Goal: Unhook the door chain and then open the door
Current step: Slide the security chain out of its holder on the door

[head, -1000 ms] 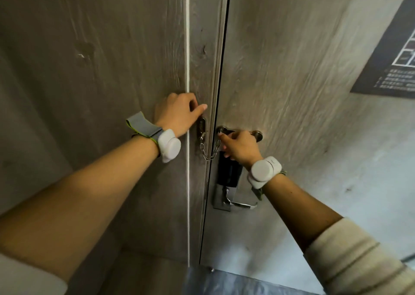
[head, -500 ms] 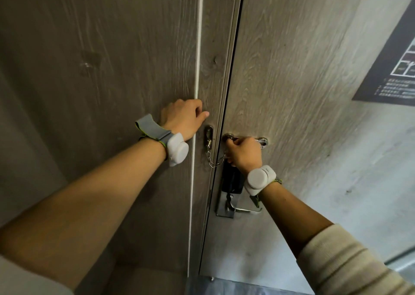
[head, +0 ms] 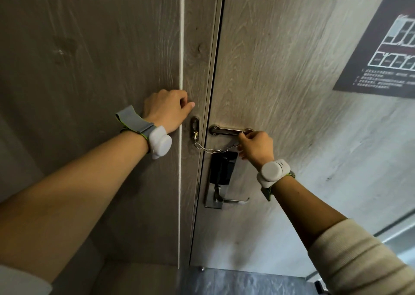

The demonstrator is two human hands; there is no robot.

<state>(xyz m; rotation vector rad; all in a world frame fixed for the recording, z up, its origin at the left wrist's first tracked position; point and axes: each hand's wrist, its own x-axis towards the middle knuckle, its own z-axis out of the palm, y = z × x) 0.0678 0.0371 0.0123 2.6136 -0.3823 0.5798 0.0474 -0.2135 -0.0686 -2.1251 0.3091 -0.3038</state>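
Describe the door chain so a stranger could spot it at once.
Find the dark gap where the door meets the frame. Just above the black lock, the door chain sags across that gap, from an oval plate to the right hand. It is the only linked, drooping metal piece.

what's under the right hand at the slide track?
The right hand covers the chain end and the far end of the slide track. Whether the chain's end has left the slot is hidden by the fingers.
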